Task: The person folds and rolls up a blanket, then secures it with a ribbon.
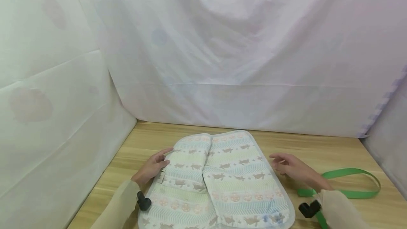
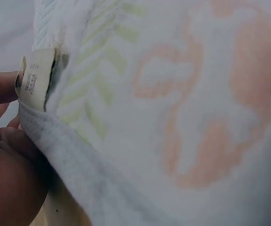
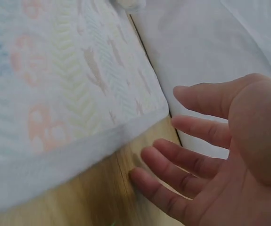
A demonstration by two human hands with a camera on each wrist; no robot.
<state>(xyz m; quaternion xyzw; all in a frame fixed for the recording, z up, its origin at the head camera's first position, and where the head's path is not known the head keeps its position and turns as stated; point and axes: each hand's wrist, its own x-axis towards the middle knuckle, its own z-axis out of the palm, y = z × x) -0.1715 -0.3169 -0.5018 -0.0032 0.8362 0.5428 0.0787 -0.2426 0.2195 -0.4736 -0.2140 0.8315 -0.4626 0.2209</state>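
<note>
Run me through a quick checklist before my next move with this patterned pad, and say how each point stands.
1. Quilted animal-print pad on the wooden tabletop: ok.
2. Pad lying smooth: not ok; a crease runs down its middle.
3. Left hand at the pad's left edge: ok, beside the fabric label.
4. Left grip firm: cannot tell; some fingers are hidden behind the edge.
5. Right hand holding the right edge: not ok; its fingers are spread, holding nothing.
6. Green strap clear of the pad: ok where visible; it lies to the right.
</note>
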